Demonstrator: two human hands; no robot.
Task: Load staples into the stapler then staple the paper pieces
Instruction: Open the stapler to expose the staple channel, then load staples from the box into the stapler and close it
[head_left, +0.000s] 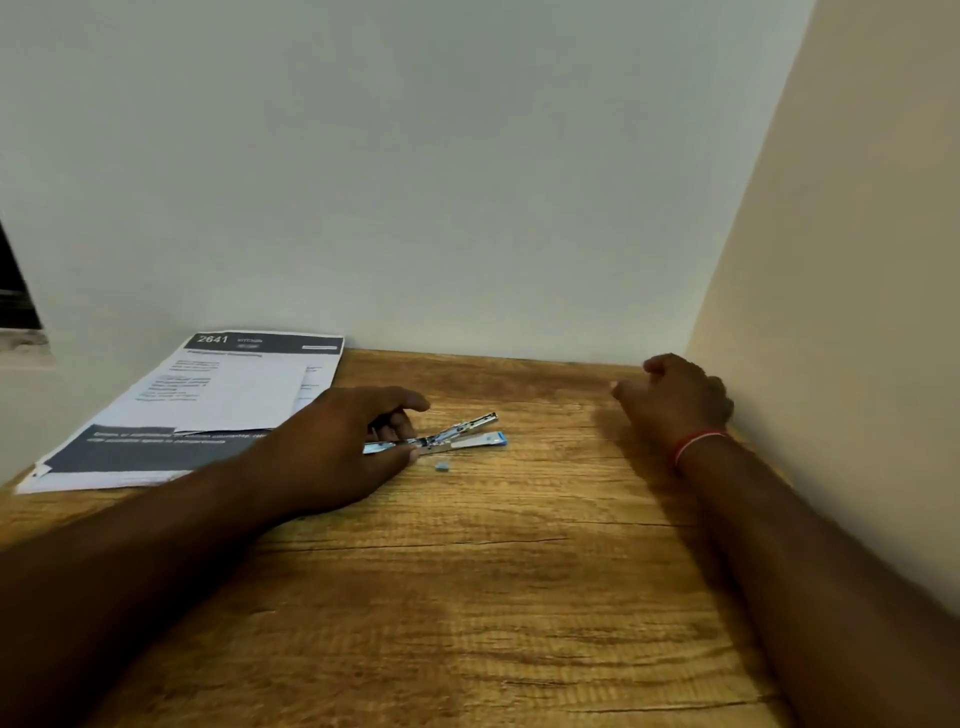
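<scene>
Wood-grain table (467, 597) in a pale corner; stapler (457, 436) hinged open mid-table, left hand (343, 447) pinching its rear, right hand (675, 400) loosely curled nr wall, papers (208, 405) back-left

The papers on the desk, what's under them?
The white printed paper sheets lie stacked on the brown wooden desk, near the wall. The left hand covers their right corner, so anything hidden beneath the sheets cannot be seen.

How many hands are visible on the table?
2. The left hand lies on the opened stapler near the papers; the right hand rests curled beside the right wall.
</scene>
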